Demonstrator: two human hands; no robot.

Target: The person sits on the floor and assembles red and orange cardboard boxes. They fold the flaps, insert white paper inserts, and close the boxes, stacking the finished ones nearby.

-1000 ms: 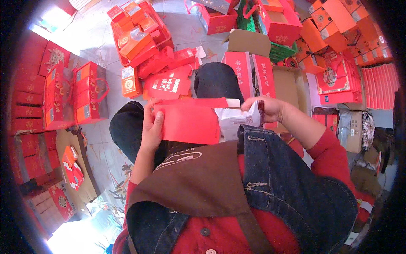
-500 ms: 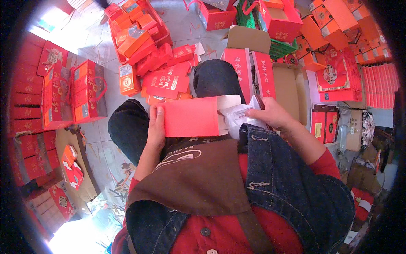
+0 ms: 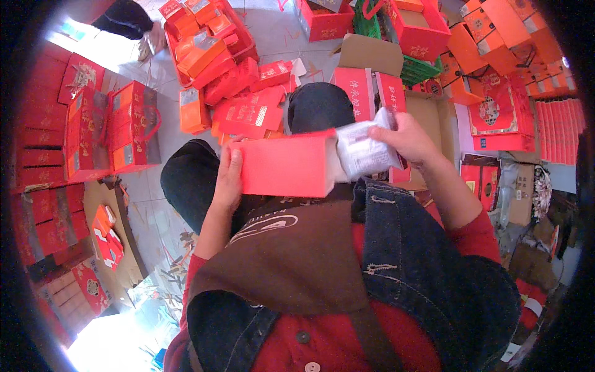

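Note:
Across my lap lies a red cardboard box (image 3: 285, 166), its open end with a pale inside and flap facing right. My left hand (image 3: 230, 177) grips its closed left end, the thumb over the top face. At the open end my right hand (image 3: 404, 141) pinches a white plastic packet (image 3: 364, 150) with printing on it. The packet's left side meets the box mouth; how far it reaches inside I cannot tell.
Beyond my knees are flat red cartons (image 3: 248, 113) and a red basket (image 3: 243, 53) full of boxes. Red gift boxes (image 3: 133, 127) stand at left. An open brown carton (image 3: 427, 124) and stacked orange boxes (image 3: 474, 53) are at right. A person's leg (image 3: 126, 20) shows at far left.
The white packet has turned and shows more of its face at the box mouth. The box has shifted slightly right. Another person's leg has come in at the top left.

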